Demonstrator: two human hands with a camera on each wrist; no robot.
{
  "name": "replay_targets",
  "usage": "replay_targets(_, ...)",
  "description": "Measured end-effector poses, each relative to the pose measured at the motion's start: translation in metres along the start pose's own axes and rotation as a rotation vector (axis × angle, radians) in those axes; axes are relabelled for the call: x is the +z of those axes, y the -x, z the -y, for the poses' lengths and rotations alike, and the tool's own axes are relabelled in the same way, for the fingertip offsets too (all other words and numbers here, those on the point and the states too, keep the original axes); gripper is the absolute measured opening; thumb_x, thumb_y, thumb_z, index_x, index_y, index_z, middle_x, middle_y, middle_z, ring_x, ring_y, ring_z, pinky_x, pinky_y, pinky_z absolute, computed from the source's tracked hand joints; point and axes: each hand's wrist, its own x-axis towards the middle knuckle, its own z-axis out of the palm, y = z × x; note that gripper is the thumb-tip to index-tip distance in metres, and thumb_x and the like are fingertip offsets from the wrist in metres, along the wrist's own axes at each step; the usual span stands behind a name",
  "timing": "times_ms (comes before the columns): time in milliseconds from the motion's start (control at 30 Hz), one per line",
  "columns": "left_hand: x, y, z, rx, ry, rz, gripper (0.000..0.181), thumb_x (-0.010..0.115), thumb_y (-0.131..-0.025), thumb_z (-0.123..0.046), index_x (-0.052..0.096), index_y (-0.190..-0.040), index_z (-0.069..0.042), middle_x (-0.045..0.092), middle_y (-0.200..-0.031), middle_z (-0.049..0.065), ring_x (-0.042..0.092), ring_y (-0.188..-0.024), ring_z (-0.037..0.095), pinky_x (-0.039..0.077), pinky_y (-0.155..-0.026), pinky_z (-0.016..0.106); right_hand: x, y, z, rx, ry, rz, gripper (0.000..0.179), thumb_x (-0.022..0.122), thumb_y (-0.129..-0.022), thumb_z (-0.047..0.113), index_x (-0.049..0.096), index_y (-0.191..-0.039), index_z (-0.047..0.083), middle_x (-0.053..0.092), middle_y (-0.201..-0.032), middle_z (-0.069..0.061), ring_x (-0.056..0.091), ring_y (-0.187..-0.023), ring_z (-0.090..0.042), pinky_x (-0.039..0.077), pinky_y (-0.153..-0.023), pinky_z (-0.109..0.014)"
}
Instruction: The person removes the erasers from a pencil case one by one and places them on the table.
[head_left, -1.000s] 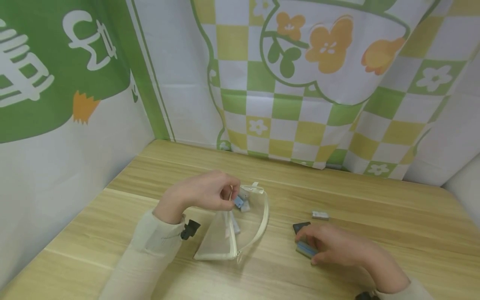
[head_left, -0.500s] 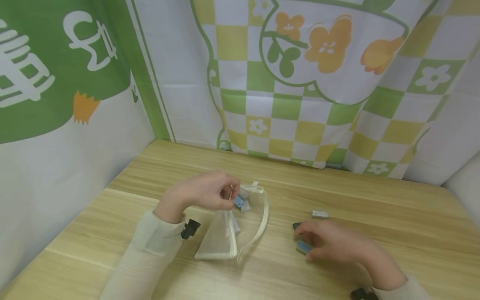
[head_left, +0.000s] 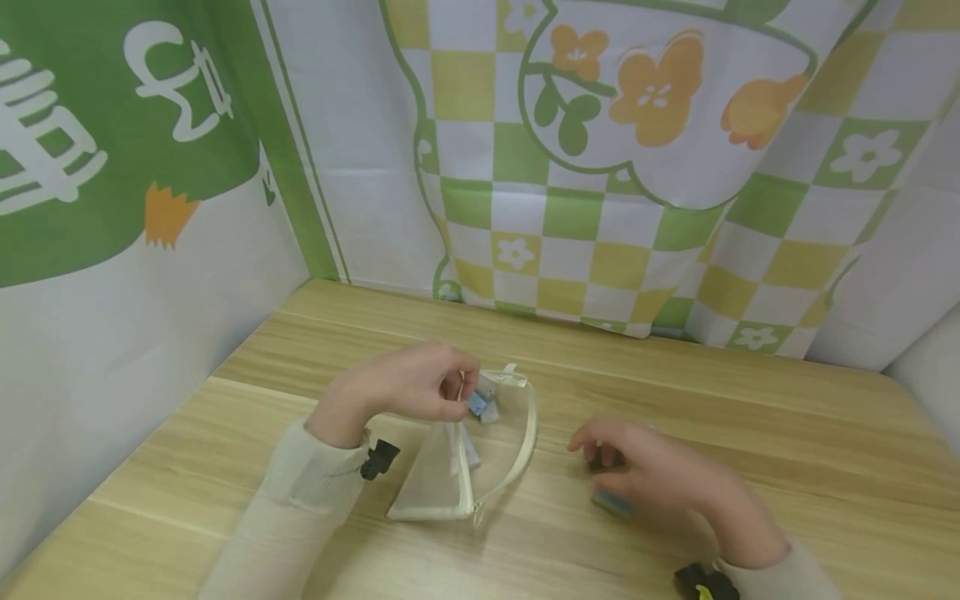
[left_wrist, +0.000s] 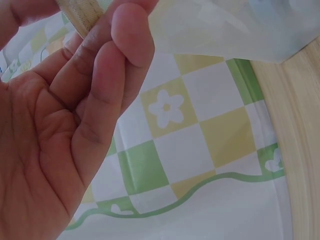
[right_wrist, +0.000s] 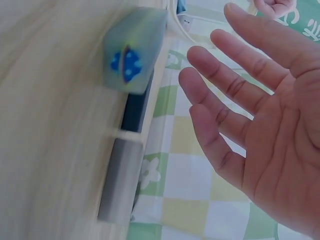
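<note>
In the head view, my left hand (head_left: pixel 420 385) pinches the rim of a see-through zippered pouch (head_left: pixel 504 454), which stands open on the table. Its zipper tape (left_wrist: pixel 85 17) runs between my fingers in the left wrist view. Small blue and white blocks (head_left: pixel 477 405) lie inside the pouch. My right hand (head_left: pixel 660 471) hovers with spread, slightly bent fingers over a few small blocks, holding nothing. Among them are a blue-green block (right_wrist: pixel 132 55) with a blue butterfly-like print, a dark block (right_wrist: pixel 135 112) and a grey block (right_wrist: pixel 121 180).
The wooden table (head_left: pixel 360 325) carries everything. Behind it hangs a checkered, flowered cloth (head_left: pixel 573 208), with a green and white cloth (head_left: pixel 142 275) along the left side. Table surface lies between the pouch and the right-hand blocks.
My right hand has moved left and away from me, off the blue-green block and over the dark one, now covering most of the pale block behind. The left hand and pouch stay put.
</note>
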Motion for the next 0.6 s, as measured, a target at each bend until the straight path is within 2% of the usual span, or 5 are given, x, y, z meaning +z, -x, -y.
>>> replay_targets(233, 0.0, 0.0, 0.0, -0.001, -0.004, -0.002, 0.006, 0.063, -0.08, -0.011, 0.061, -0.084, -0.015, 0.056, -0.066, -0.008, 0.048, -0.059, 0.004, 0.043, -0.056, 0.022, -0.002, -0.013, 0.007, -0.019, 0.003, -0.009, 0.029, 0.069, -0.091, 0.015, 0.062, -0.118, 0.009, 0.065, -0.104, -0.001, 0.059, -0.089, -0.013, 0.052, -0.074, -0.027)
replay_targets(600, 0.0, 0.0, -0.002, -0.01, -0.014, -0.01, 0.006, 0.064, -0.08, -0.012, 0.061, -0.083, -0.016, 0.058, -0.07, -0.007, 0.051, -0.062, 0.007, 0.046, -0.059, 0.024, 0.001, -0.033, 0.017, -0.07, 0.044, -0.049, 0.028, 0.069, -0.09, 0.013, 0.063, -0.117, 0.01, 0.067, -0.11, -0.005, 0.061, -0.094, -0.02, 0.054, -0.079, -0.032)
